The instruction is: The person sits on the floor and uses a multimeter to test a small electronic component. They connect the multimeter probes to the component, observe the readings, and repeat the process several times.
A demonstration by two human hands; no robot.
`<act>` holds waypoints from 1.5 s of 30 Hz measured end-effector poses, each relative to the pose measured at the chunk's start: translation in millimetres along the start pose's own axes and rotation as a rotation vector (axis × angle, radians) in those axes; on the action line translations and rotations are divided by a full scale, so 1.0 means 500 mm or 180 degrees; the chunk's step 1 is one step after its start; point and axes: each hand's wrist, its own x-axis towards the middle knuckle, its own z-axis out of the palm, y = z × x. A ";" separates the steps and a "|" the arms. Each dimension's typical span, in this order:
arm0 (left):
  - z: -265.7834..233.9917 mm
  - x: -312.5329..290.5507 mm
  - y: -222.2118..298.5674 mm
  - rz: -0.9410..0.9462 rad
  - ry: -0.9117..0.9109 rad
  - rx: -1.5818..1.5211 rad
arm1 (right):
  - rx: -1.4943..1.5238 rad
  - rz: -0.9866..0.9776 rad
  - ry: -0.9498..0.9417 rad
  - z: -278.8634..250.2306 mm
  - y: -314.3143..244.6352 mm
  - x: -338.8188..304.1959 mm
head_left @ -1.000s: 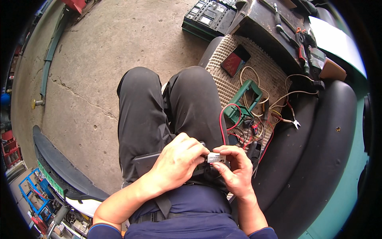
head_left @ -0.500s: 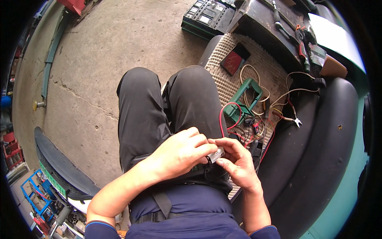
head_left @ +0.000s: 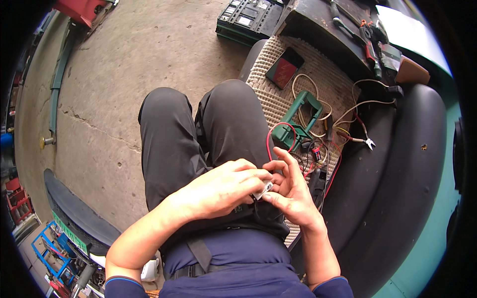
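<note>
Over my lap, both hands meet at a small whitish block with a printed label [head_left: 266, 188]. My left hand [head_left: 218, 192] pinches it from the left, its fingers covering much of it. My right hand [head_left: 296, 202] has the thumb against the block's near edge; its index finger is raised and the others are bent behind the block. A red wire [head_left: 269, 141] loops up beside the right fingertips; where it ends is hidden. Just beyond lies a green plastic frame [head_left: 288, 133], with a tangle of wires and small connectors [head_left: 317, 155] on the woven mat.
A flat black-and-red device [head_left: 284, 68] rests on the woven mat [head_left: 271, 49]. Pliers [head_left: 368, 143] with red handles lie on the black seat cushion [head_left: 397, 169]. At the far right, tools lie on a dark box [head_left: 318, 25]. A black case with green sides [head_left: 238, 32] stands on the concrete floor.
My right index finger has lifted and the right fingers have loosened around the block. Both hands and the block have shifted slightly left in view, along with the whole scene.
</note>
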 end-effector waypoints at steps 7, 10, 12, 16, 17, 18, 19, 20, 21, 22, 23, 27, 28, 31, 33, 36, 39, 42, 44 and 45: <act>-0.002 -0.004 0.003 0.0105 0.0323 0.0313 | -0.0429 -0.0015 -0.0029 -0.002 0.003 -0.014; -0.004 -0.005 0.003 0.0124 0.0382 0.0165 | -0.1202 -0.0318 0.0149 0.018 0.013 -0.026; 0.002 -0.008 0.001 0.0134 0.0419 0.0122 | -0.1806 -0.0666 0.0236 0.029 0.019 -0.027; 0.007 -0.011 -0.003 0.0084 0.0516 0.0210 | -0.2055 -0.0746 0.0470 0.041 0.038 -0.028; 0.006 -0.011 -0.003 0.0042 0.0541 0.0177 | -0.2025 -0.0713 0.0530 0.039 0.044 -0.028; 0.004 -0.011 -0.003 0.0001 0.0566 0.0143 | -0.1994 -0.0678 0.0589 0.038 0.046 -0.028; 0.000 -0.012 -0.004 -0.0018 0.0499 0.0120 | -0.2217 -0.0797 0.0517 0.032 0.044 -0.028; -0.007 -0.014 -0.007 -0.0037 0.0431 0.0097 | -0.2283 -0.0837 0.0499 0.031 0.041 -0.026; -0.013 -0.016 -0.009 -0.0058 0.0364 0.0074 | -0.2349 -0.0876 0.0480 0.030 0.038 -0.024; -0.015 -0.017 -0.009 -0.0029 0.0363 0.0081 | -0.2419 -0.0911 0.0471 0.029 0.035 -0.024; -0.017 -0.018 -0.008 -0.0001 0.0363 0.0088 | -0.2503 -0.0954 0.0454 0.028 0.033 -0.023; -0.022 -0.026 -0.007 -0.0040 0.0305 0.0122 | -0.2801 -0.1275 0.0455 0.034 0.024 -0.016; -0.022 -0.027 -0.005 -0.0055 0.0314 0.0106 | -0.2864 -0.1398 0.0465 0.038 0.023 -0.012; -0.025 -0.024 0.002 -0.0093 0.0331 0.0101 | -0.2719 -0.1489 0.0461 0.038 0.030 -0.011; -0.028 -0.023 0.007 -0.0101 0.0331 0.0149 | -0.2727 -0.1494 0.0459 0.039 0.030 -0.010; -0.022 -0.025 0.005 -0.0138 0.0429 0.0032 | -0.2776 -0.1432 0.0488 0.039 0.034 -0.013; -0.027 -0.007 0.015 -0.0181 0.0345 0.0218 | -0.2834 -0.1796 0.0510 0.036 0.039 -0.006; -0.014 -0.010 0.006 -0.0115 0.0493 0.0008 | -0.2776 -0.1679 0.0587 0.027 0.054 -0.013; 0.002 -0.024 -0.019 -0.0252 0.0410 0.0019 | -0.2758 -0.1818 0.0566 0.021 0.076 0.001; -0.015 -0.016 0.005 -0.0390 0.0302 0.0034 | -0.2898 -0.1850 0.0751 0.059 0.019 -0.015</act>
